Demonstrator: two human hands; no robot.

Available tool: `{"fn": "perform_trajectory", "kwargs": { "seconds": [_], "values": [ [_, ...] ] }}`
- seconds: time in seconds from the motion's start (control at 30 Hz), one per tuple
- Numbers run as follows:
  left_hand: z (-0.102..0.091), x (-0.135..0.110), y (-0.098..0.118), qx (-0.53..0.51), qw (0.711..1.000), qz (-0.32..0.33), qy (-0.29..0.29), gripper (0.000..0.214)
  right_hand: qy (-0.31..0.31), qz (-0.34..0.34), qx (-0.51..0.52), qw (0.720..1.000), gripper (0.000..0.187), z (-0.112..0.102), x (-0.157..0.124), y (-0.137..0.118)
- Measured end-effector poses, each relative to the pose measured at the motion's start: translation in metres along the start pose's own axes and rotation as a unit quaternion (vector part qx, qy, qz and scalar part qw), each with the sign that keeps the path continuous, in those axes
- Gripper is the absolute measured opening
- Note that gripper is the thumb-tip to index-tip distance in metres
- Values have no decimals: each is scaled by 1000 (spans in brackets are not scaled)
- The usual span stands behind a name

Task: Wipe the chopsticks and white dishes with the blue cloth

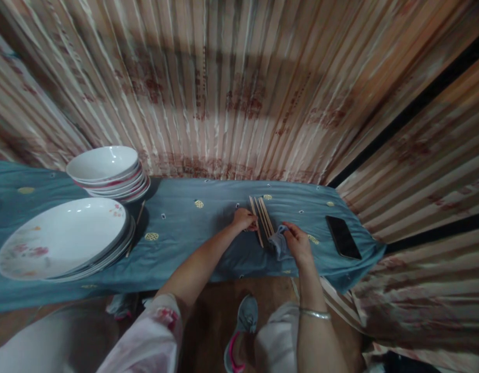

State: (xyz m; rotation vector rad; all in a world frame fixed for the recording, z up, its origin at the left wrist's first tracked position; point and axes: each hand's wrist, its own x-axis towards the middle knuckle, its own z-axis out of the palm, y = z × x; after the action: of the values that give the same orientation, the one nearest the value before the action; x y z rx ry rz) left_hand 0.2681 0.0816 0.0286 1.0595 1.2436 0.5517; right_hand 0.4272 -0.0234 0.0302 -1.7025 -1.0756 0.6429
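Note:
My left hand is closed, its fingertips pinching a wooden chopstick near its middle, close above the cloth-covered table. Just to the right lie several more chopsticks, side by side and slanting away from me. My right hand grips a crumpled grey-blue cloth between thumb and fingers. The cloth hangs by the near ends of those chopsticks and hides part of them; whether it touches them I cannot tell.
At the left are a stack of bowls and a stack of large oval plates, with a single chopstick beside them. A black phone lies on the teal tablecloth at the right. A pleated curtain hangs behind.

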Motion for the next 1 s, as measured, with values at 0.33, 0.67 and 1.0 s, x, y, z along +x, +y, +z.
{"fn": "perform_trajectory", "kwargs": {
  "seconds": [0.33,0.67,1.0],
  "values": [
    [4,10,7,69,997,-11,-21,13,-63,-45,-307,948,41,6,4,-5],
    [5,10,-4,70,996,53,1,16,-117,-48,-344,930,42,9,2,-8],
    [17,19,-8,50,996,75,-7,12,-105,-47,-309,944,39,9,6,-3]
  ]
}}
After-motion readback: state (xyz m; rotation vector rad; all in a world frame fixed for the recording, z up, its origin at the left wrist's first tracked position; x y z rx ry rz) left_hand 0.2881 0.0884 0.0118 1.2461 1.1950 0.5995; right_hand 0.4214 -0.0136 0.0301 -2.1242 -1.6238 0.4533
